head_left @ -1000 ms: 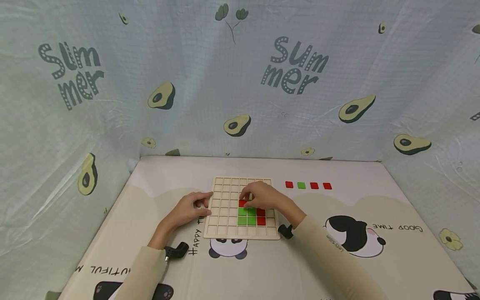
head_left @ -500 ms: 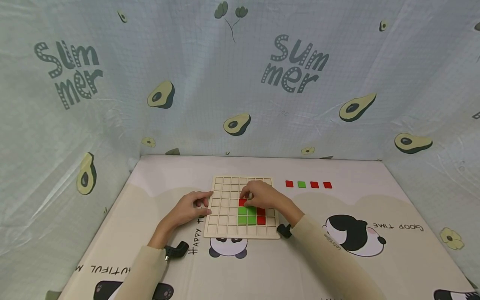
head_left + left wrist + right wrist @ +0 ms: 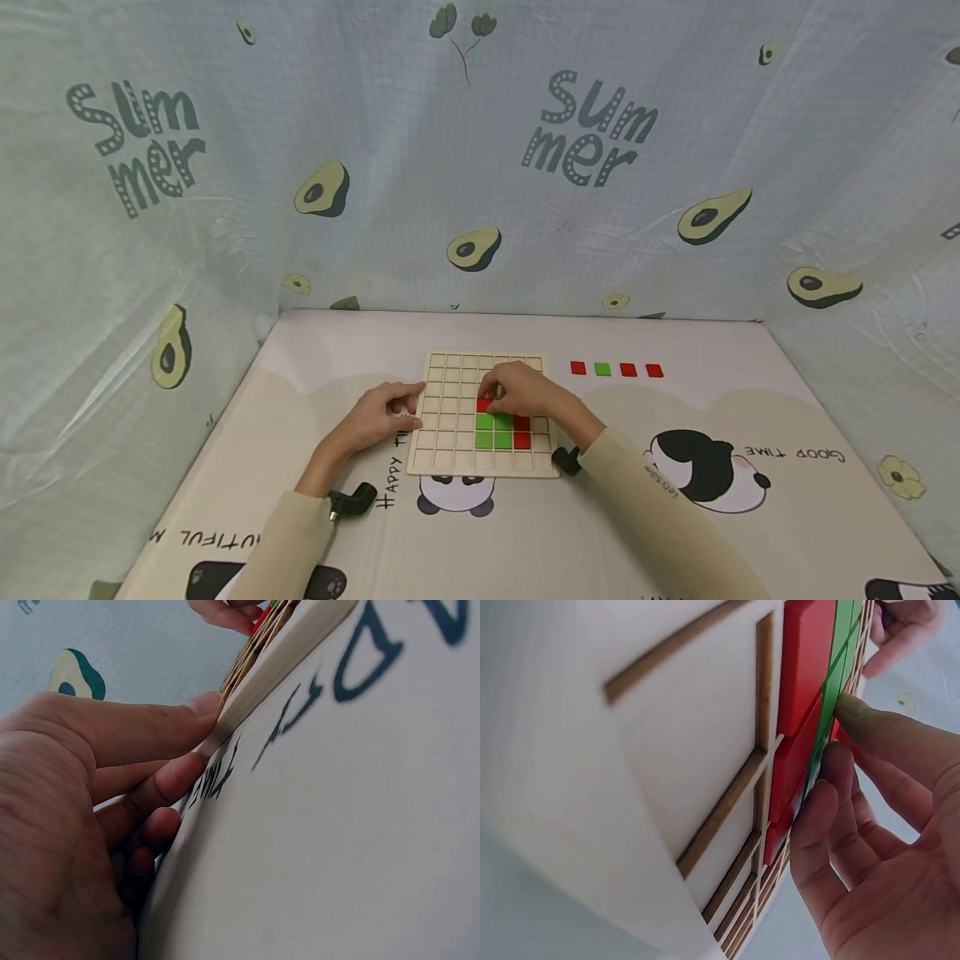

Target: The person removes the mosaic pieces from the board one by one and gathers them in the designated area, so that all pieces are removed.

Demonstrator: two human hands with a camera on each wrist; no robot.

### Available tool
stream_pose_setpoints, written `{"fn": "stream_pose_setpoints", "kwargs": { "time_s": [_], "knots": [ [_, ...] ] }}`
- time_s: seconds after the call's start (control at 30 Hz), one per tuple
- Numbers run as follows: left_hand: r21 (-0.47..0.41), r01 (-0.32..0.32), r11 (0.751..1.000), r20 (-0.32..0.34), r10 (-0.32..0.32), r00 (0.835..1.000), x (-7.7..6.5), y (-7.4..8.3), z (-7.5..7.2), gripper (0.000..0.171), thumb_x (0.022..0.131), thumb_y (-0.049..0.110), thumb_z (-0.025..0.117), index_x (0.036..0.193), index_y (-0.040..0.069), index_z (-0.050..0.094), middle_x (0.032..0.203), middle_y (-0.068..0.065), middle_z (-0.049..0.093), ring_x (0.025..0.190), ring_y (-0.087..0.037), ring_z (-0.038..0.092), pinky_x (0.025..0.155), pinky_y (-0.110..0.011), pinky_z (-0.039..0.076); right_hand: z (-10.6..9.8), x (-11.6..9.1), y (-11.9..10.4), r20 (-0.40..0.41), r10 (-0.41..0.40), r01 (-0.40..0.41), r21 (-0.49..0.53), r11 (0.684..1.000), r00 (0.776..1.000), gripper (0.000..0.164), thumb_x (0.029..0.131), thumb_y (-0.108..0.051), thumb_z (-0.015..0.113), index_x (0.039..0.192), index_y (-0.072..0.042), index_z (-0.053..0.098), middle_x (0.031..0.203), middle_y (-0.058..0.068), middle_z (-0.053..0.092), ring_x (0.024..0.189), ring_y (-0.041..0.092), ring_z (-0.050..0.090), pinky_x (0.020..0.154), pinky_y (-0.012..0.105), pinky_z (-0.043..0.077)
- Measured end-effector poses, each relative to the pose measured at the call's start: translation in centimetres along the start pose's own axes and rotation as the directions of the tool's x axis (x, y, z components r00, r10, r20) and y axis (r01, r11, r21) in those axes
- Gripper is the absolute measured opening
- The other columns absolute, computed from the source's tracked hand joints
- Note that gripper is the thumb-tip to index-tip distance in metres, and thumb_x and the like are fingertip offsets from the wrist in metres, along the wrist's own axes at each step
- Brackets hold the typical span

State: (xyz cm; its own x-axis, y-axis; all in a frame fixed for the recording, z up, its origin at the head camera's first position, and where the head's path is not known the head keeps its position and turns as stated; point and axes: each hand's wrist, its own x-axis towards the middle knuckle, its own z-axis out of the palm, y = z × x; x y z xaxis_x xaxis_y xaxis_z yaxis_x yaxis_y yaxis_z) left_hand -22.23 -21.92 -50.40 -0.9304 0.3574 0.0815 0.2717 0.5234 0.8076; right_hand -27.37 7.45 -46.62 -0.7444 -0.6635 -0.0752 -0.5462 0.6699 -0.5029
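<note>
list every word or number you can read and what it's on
"SUMMER" and "SUMMER", both on the backdrop.
"GOOD TIME", upside down on the table cover.
"HAPPY", sideways on the cover; the next word, seemingly "TIME", is partly behind the left hand.
"UTIFUL", upside down on the cover, start hidden by the left sleeve.
Right sleeve: print too small to read.
Letters cut by frame edges: unreadable.
No readable numbers.

We get soft, even light; the sheet [image 3: 90,400] glares at head-view left; the right-wrist view blurs lower left.

There are two hands [image 3: 377,417] [image 3: 523,390], one board [image 3: 446,429], three loose red tiles [image 3: 577,367] [image 3: 627,370] [image 3: 654,371], one loose green tile [image 3: 603,369].
</note>
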Motion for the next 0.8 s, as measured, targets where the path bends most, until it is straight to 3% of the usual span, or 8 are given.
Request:
{"fn": "stream_pose_setpoints", "kwargs": {
  "time_s": [0.5, 0.8],
  "knots": [
    [-0.006, 0.002, 1.0, -0.001, -0.002, 1.0, -0.05, -0.29, 0.05, 0.064, 0.084, 0.014, 0.083, 0.142, -0.001, 0.06, 0.094, -0.004, 0.062, 0.085, -0.016, 0.048, 0.077, -0.025, 0.038, 0.14, 0.28, -0.09, 0.013, 0.039, -0.04, 0.042, 0.998, 0.999, 0.016, 0.091, -0.013, 0.077, 0.107, -0.014, 0.076, 0.095, -0.003, 0.068, 0.086, 0.012, 0.059, 0.08, 0.029, 0.051],
    [0.018, 0.005, 1.0, 0.002, -0.005, 1.0, -0.04, 0.04, 0.01, 0.064, 0.085, 0.015, 0.083, 0.142, -0.001, 0.06, 0.093, -0.002, 0.062, 0.085, -0.016, 0.049, 0.078, -0.026, 0.038, 0.08, 0.16, 0.05, 0.006, 0.008, -0.008, 0.019, 1.0, 1.0, 0.015, 0.09, -0.013, 0.077, 0.105, -0.016, 0.075, 0.095, -0.004, 0.067, 0.086, 0.012, 0.058, 0.081, 0.029, 0.051]
  ]
}}
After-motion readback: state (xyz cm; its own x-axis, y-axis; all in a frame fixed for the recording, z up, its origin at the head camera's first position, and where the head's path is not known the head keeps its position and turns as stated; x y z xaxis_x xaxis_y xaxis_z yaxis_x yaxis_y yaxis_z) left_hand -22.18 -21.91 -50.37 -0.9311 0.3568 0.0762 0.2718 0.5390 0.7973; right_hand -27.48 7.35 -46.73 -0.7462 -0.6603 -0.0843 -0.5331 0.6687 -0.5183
